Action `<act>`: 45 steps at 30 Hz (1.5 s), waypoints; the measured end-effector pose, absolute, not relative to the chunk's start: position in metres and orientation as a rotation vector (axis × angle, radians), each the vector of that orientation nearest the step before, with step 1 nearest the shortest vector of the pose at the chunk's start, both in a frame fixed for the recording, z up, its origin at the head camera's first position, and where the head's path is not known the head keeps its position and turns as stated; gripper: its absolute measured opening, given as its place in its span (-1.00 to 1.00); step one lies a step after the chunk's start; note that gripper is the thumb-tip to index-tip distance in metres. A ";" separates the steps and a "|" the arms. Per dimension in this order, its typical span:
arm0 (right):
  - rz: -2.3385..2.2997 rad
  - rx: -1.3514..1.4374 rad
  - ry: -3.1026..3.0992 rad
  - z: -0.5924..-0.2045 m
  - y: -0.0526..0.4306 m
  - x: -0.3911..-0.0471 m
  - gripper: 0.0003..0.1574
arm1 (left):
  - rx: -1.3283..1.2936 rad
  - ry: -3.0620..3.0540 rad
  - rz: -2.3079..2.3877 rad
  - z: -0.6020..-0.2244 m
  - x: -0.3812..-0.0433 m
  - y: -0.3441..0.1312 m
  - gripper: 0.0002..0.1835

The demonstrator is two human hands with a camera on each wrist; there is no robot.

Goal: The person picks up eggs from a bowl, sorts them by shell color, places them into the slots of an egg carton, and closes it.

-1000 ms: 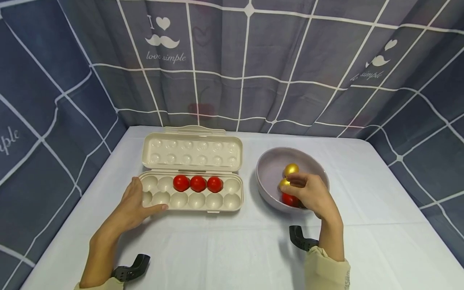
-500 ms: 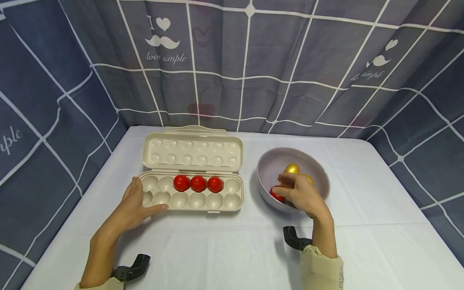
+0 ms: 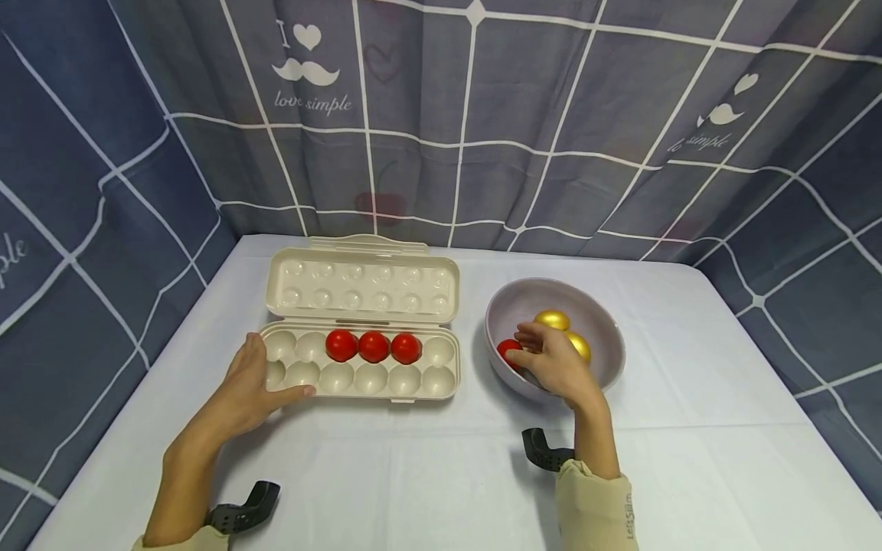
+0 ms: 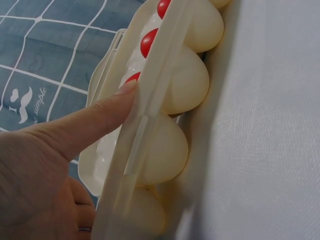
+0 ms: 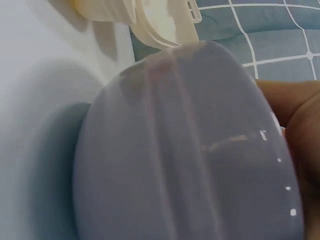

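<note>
In the head view my left hand holds the left end of an open cream egg carton, its thumb along the front rim and its fingers along the end. Three glossy red eggs sit in the carton's back row. My right hand reaches into a grey-purple bowl. Its thumb and fingertips pinch a red egg near the bowl's left wall. Behind and beside that hand lie golden eggs. The bowl's outer wall hides most of the right fingers in the right wrist view.
The carton's raised lid leans back behind its pockets. A white cloth covers the table. Grey-blue curtains with white lines stand along the back and both sides.
My right hand has moved left inside the bowl, and the red egg has come with it toward the left wall. A second golden egg now shows right of the hand. My left hand stays put.
</note>
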State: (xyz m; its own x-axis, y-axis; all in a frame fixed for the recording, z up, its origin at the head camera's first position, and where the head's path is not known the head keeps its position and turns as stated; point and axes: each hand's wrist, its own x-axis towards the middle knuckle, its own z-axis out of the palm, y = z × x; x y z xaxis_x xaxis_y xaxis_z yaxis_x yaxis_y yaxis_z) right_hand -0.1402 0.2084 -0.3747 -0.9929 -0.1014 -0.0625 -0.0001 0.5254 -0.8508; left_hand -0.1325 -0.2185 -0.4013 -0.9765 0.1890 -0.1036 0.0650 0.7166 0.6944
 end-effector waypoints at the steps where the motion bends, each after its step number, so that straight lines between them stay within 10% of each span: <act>1: -1.459 -0.093 2.660 -0.376 0.208 -0.141 -0.32 | 0.203 2.753 1.105 -0.401 -0.132 -0.219 0.39; 26: -1.041 -0.184 2.851 -0.384 0.205 -0.149 -0.65 | 0.206 2.754 1.113 -0.403 -0.132 -0.218 0.39; 45: -1.133 -0.123 2.847 -0.381 0.202 -0.150 -0.51 | 0.220 2.761 1.125 -0.402 -0.131 -0.219 0.39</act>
